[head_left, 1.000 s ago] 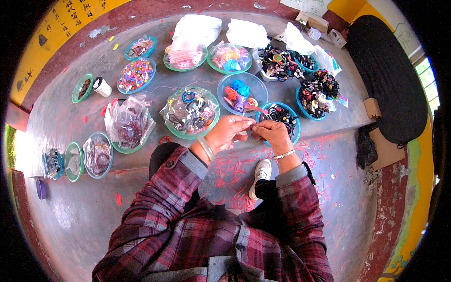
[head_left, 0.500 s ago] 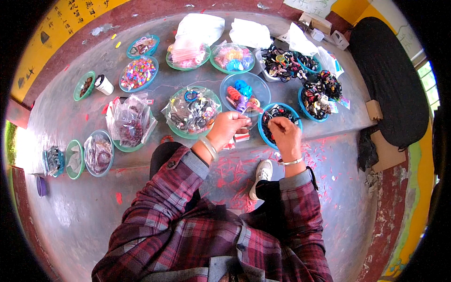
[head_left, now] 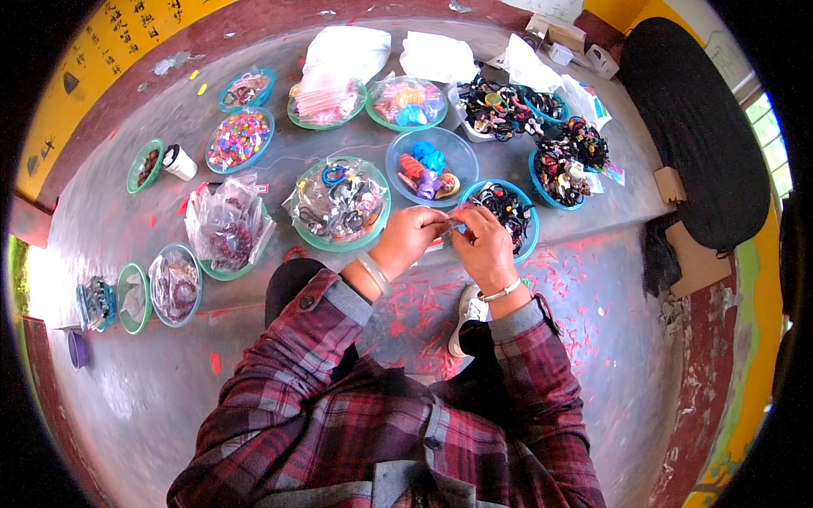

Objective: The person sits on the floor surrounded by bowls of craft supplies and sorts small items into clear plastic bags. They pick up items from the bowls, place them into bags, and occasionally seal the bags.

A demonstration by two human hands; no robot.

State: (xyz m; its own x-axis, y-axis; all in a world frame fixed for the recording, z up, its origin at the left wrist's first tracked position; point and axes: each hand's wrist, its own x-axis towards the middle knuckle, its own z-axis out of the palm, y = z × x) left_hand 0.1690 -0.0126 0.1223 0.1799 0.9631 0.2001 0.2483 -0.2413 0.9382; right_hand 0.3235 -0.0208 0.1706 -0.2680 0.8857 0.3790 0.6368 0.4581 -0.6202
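Observation:
My left hand (head_left: 409, 239) and my right hand (head_left: 485, 247) meet fingertip to fingertip in front of the bowls. Both pinch at a small thing between them, mostly covered by the fingers and too small to name. Just beyond is a clear bluish bowl (head_left: 395, 173) holding blue, red and purple scrunchie-like pieces (head_left: 428, 157). Close beside my right hand stands a blue basket (head_left: 535, 227) of black hair ties (head_left: 508, 207). To the left of my left hand, a green bowl (head_left: 327, 244) holds bagged hair ties (head_left: 339, 199).
Further bowls hold colourful beads (head_left: 240, 140), pink packets (head_left: 329, 100) and bagged dark red items (head_left: 229, 229). White bags (head_left: 347, 52) lie at the back. A lidded cup (head_left: 179, 162) stands left; a long black object (head_left: 699, 131) lies right. Red scraps litter the lower floor by my shoe (head_left: 468, 317).
My right hand has moved left from over the blue basket to meet my left hand. A thin clear strip seen at my left fingertips is now mostly hidden.

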